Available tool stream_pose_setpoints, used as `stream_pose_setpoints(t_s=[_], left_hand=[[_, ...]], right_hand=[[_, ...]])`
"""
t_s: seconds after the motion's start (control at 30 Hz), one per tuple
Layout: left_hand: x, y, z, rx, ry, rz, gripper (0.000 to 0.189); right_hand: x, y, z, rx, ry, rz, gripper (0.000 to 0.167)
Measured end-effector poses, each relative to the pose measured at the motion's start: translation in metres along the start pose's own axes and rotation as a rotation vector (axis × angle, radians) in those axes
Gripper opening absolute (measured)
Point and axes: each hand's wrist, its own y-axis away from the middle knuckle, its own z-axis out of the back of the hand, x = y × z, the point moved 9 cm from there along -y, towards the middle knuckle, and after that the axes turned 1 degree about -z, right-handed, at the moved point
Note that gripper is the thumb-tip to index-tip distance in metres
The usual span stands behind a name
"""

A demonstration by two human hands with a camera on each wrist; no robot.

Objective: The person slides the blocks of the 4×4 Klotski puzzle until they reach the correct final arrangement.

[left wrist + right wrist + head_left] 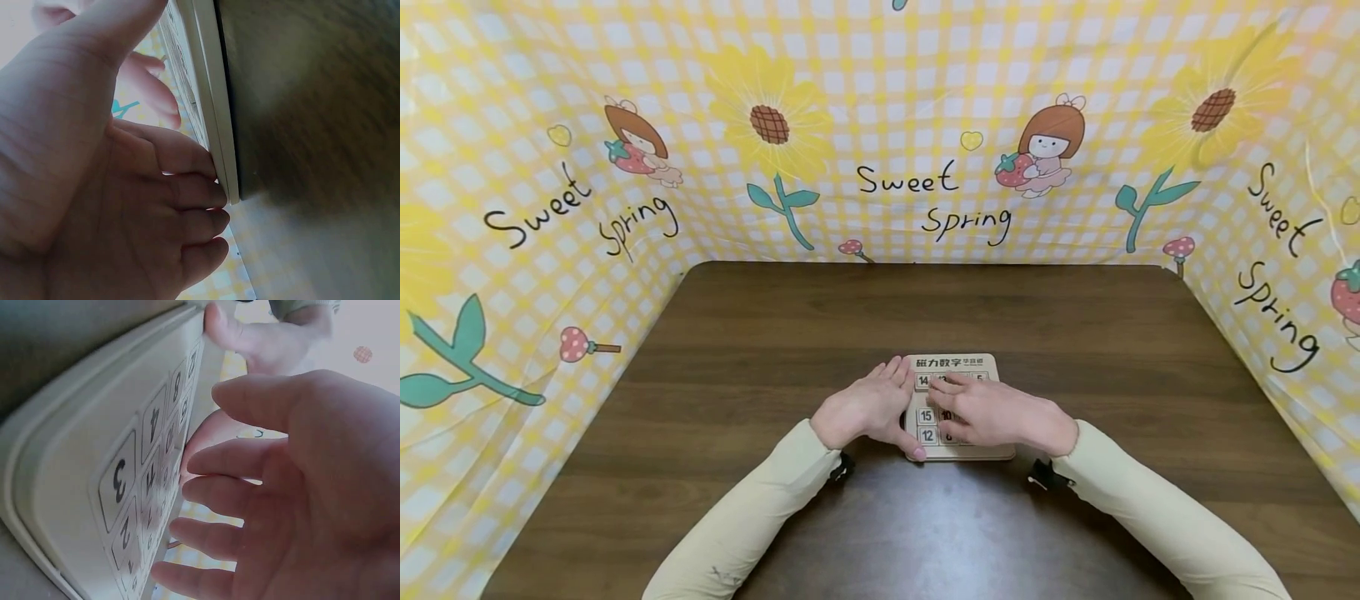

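A pale wooden number slide puzzle [970, 454] lies flat on the table, with Chinese lettering along its far edge. Numbered square tiles such as 14 [923, 381], 15 [926, 416] and 12 [927, 435] fill its face. My left hand [874, 406] is along the puzzle's left side, extended fingers against the edge and thumb at the near left corner. Over the tiles, my right hand [992, 410] has its fingers spread and nearly straight, hiding several numbers. In the right wrist view, the 3 tile [117, 480] shows beside the spread fingers [215, 537].
The dark wood table [790, 308] extends around the puzzle on every side. Yellow checked cloth [880, 133] with sunflowers and lettering rises behind it and at both sides. A black wrist strap [1049, 475] shows under the right sleeve, another [842, 468] under the left.
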Motion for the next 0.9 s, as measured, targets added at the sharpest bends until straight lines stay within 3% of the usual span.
stream_pose_setpoints(t_s=[0.33,0.9], left_hand=[[0.000,0.000,0.001,-0.005,0.002,-0.007,0.130],[0.000,0.000,0.001,-0.004,-0.009,-0.006,0.129]], right_hand=[[-0.012,-0.016,-0.005,0.035,-0.003,-0.033,0.057],[-0.014,-0.013,-0.010,0.070,-0.017,-0.073,0.059]])
